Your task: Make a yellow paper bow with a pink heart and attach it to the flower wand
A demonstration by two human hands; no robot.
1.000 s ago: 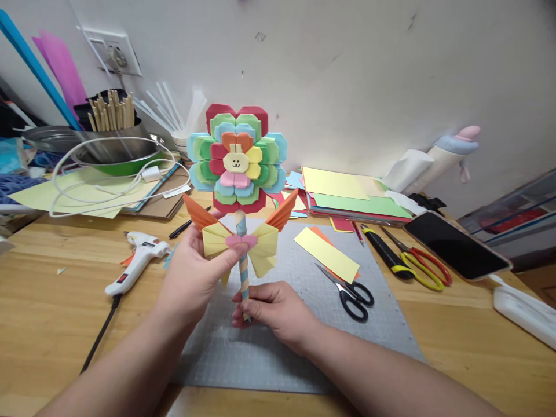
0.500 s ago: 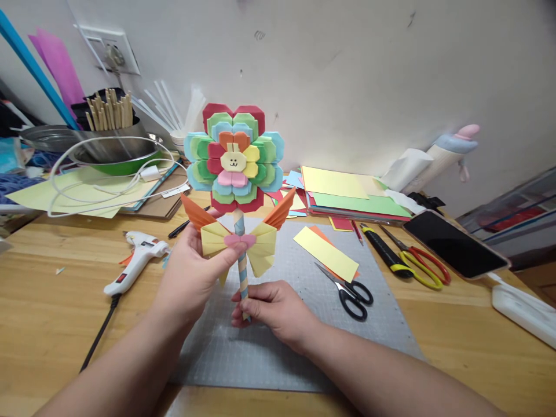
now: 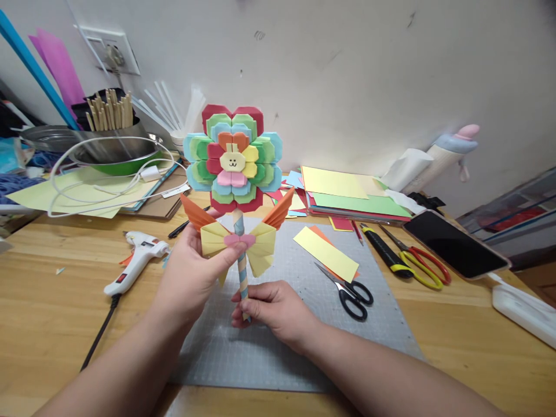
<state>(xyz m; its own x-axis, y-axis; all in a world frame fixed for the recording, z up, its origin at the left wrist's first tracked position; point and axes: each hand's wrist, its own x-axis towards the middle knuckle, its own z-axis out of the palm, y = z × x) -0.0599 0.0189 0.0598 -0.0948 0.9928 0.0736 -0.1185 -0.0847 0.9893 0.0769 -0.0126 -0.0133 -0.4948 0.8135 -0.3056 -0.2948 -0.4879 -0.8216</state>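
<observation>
A layered paper flower [image 3: 233, 162] in red, green, blue, orange, yellow and pink stands upright between my hands, with a small drawn face at its centre. Its stick [image 3: 242, 272] is wrapped in a blue and cream spiral. Below the bloom sits a pale yellow paper bow [image 3: 261, 246] with a pink middle and orange pleated wings [image 3: 280, 211]. My left hand [image 3: 195, 266] pinches the bow, thumb on its pink middle; the fingers behind are hidden. Lower down, my right hand [image 3: 275, 310] grips the stick's bottom end between thumb and fingers.
Under my hands lies a grey cutting mat [image 3: 304, 353], with black-handled scissors [image 3: 351, 295] and paper strips [image 3: 325, 255] on it. A glue gun [image 3: 134, 260] is at left. Right are a box cutter [image 3: 386, 252], pliers-like scissors [image 3: 419, 263] and a phone [image 3: 456, 243]. Paper sheets [image 3: 347, 202] lie behind.
The flower head has shifted very slightly to the left. Both hands keep the same hold on it.
</observation>
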